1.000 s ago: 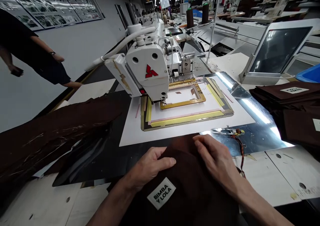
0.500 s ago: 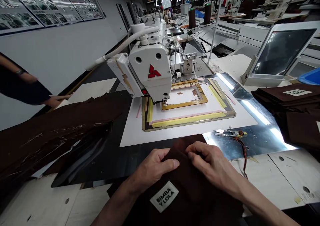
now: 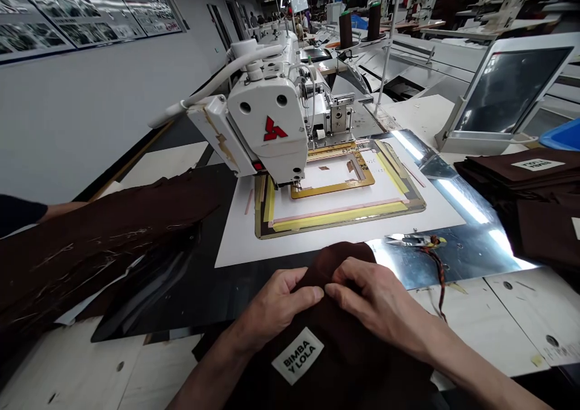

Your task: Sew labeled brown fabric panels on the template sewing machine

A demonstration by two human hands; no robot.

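Observation:
A dark brown fabric piece [image 3: 344, 361] with a white "BIMBA Y LOLA" label [image 3: 297, 355] lies at the near edge of the table. My left hand [image 3: 272, 304] and my right hand [image 3: 378, 304] both pinch its bunched upper edge, thumbs almost touching. Behind them a white sewing machine [image 3: 272, 126] with a red logo stands over a yellow and gold clamp frame [image 3: 339, 208] on white paper.
A long pile of brown fabric [image 3: 90, 241] covers the left side, with another person's arm [image 3: 31, 211] at its far end. Stacked brown labelled pieces [image 3: 530, 177] lie at right beside a tilted screen [image 3: 507, 87]. Thread snips [image 3: 414, 240] on a cord rest on the shiny metal plate.
My right hand slid left until its fingers met my left thumb, bunching the fabric edge. The other person at left moved out, leaving only an arm in view.

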